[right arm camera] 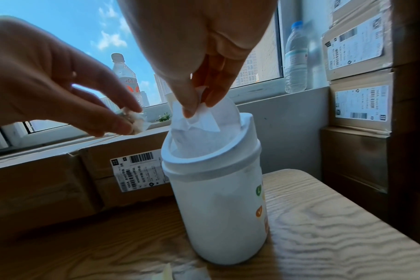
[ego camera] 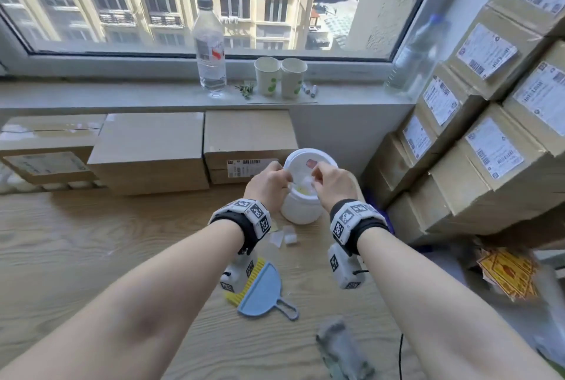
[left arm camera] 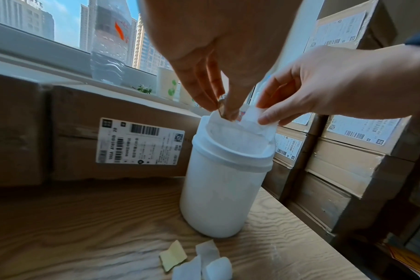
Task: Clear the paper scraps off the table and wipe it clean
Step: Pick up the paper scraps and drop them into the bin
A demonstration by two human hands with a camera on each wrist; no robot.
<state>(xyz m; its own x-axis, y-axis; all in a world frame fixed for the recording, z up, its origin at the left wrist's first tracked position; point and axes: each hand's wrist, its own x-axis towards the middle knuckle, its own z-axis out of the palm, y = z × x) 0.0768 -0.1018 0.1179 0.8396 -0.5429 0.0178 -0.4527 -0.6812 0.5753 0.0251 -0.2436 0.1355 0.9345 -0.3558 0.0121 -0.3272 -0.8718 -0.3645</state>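
A small white bin [ego camera: 301, 211] stands on the wooden table [ego camera: 91, 242] with its lid tipped up. Both hands hover over its mouth. My left hand [left arm camera: 224, 109] pinches a small crumpled paper scrap [right arm camera: 135, 121] at the bin's left rim. The right hand [right arm camera: 195, 111] pinches a flat white paper scrap [right arm camera: 204, 123] with thumb and fingers, its lower end inside the opening. Several more scraps [ego camera: 284, 237], white and pale yellow, lie on the table in front of the bin [left arm camera: 226, 180].
A blue dustpan [ego camera: 264, 291] and a yellow brush [ego camera: 241, 286] lie under my left wrist. A grey cloth [ego camera: 342, 346] sits near the front edge. Cardboard boxes [ego camera: 146, 150] line the back and the right side. A water bottle [ego camera: 210, 46] and two paper cups [ego camera: 281, 80] stand on the sill.
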